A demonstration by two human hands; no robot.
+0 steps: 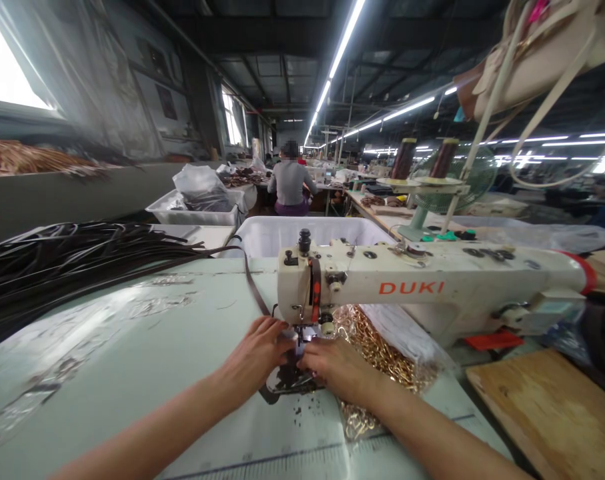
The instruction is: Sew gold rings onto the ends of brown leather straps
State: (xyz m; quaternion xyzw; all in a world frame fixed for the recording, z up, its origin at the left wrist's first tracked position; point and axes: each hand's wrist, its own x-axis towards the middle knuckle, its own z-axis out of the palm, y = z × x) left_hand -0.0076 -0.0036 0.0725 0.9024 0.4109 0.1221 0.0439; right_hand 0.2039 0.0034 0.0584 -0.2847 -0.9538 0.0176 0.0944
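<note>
My left hand point(259, 353) is closed at the left of the sewing machine's needle area, its fingers bent over a dark strap point(255, 283). The strap comes from the back left and runs down under those fingers; a dark loop of it shows below the hand. To the right of the needle, my right hand point(327, 363) has its fingers pinched together close to the presser foot point(301, 335). What lies between those fingertips is hidden. The white sewing machine point(357, 283) stands over both hands, with a small light at the needle.
Many dark straps point(82, 260) lie at the left of the table. A bag of gold-coloured metal hooks point(382, 350) sits right of my right hand. A wooden board point(552, 407) is at the right. Behind the machine stand a white bin point(312, 230) and a seated person point(289, 180).
</note>
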